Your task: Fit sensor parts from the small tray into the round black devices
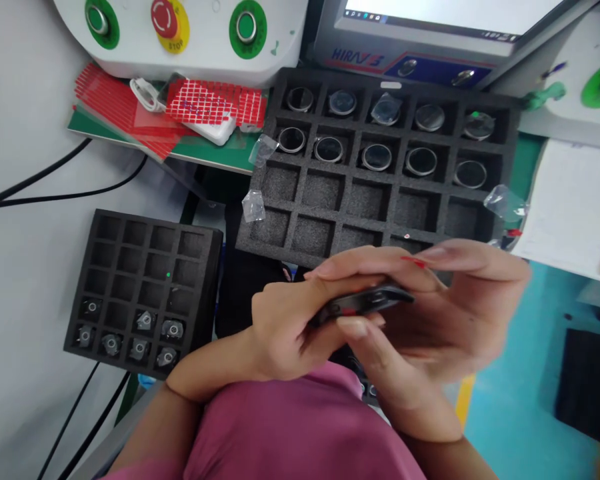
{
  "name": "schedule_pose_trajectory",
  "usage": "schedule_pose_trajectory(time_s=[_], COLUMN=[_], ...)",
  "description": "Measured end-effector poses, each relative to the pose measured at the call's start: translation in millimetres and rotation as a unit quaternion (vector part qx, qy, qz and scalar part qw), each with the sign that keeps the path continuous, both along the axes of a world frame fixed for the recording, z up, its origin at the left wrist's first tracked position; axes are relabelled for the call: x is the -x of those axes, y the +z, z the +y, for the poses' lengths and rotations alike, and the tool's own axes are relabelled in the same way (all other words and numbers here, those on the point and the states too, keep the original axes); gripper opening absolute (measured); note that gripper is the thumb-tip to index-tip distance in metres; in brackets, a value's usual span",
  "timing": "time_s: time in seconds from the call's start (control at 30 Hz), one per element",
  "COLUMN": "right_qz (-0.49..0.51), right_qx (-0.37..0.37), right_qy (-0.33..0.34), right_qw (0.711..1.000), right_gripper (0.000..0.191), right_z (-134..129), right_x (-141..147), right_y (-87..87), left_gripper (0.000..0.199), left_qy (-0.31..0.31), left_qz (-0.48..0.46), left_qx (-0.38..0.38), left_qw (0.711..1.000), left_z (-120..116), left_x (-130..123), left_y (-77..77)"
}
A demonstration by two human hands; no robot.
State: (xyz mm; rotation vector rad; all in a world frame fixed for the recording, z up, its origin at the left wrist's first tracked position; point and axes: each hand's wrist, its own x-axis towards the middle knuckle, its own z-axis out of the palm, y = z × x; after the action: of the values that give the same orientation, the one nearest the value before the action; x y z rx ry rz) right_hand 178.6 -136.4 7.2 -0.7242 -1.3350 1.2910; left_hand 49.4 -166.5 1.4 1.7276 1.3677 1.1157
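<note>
The grey bench point(25, 220) carries two black foam trays point(380, 167) point(140, 293), black cables point(55, 187) and red sheets point(125, 113).

foam trays point(325, 200) crowd bench, hands point(380, 313) hemmed in

We see the large foam tray point(380, 193) behind the hands, the small foam tray point(140, 293) to its left, the button panel point(180, 33) beyond both.

A pink-magenta top covers the person's chest — both forearms bare, left hand point(285, 330) and right hand point(440, 320) gloveless — no rings or watch.
</note>
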Motion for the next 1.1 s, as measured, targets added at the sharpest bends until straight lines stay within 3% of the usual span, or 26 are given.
schedule_pose_trajectory(time_s=[0.27,0.47,0.67,0.8,0.93,1.0,1.1], right_qz=[0.059,0.051,0.092,0.073,0.096,0.108,0.107], right_qx=[0.015,0.038,-0.073,-0.072,-0.001,0.006,0.014], right_qy=[0.035,0.029,-0.005,-0.031,-0.002,-0.062,-0.206], right_qw=[0.998,0.998,0.993,0.994,0.995,0.992,0.973], right_gripper=[0.050,0.048,0.048,0.040,0.046,0.046,0.032], right_z=[0,-6,6,12,22,29,37], right_x=[0,-2,13,16,-4,-19,-40], right_y=[-1.5,0.3,-15.4,-25.3,-35.9,-40.6,-44.6], left_gripper=[0.013,0.009,0.026,0.029,0.022,0.015,0.005], left_qy=[0.033,-0.005,0.024,0.044,0.016,0.027,0.070], left_qz=[-0.033,-0.011,-0.025,-0.003,-0.007,-0.029,-0.051], left_qx=[-0.080,-0.077,-0.114,-0.115,-0.030,0.072,0.207], left_qw=[0.996,0.997,0.993,0.992,0.999,0.997,0.974], left_z=[-1,-4,-2,0,22,48,100], left_x=[-6,-2,-8,-10,-4,-1,1], left_y=[-1.7,1.3,-12.3,-13.1,-7.9,-9.7,-21.6])
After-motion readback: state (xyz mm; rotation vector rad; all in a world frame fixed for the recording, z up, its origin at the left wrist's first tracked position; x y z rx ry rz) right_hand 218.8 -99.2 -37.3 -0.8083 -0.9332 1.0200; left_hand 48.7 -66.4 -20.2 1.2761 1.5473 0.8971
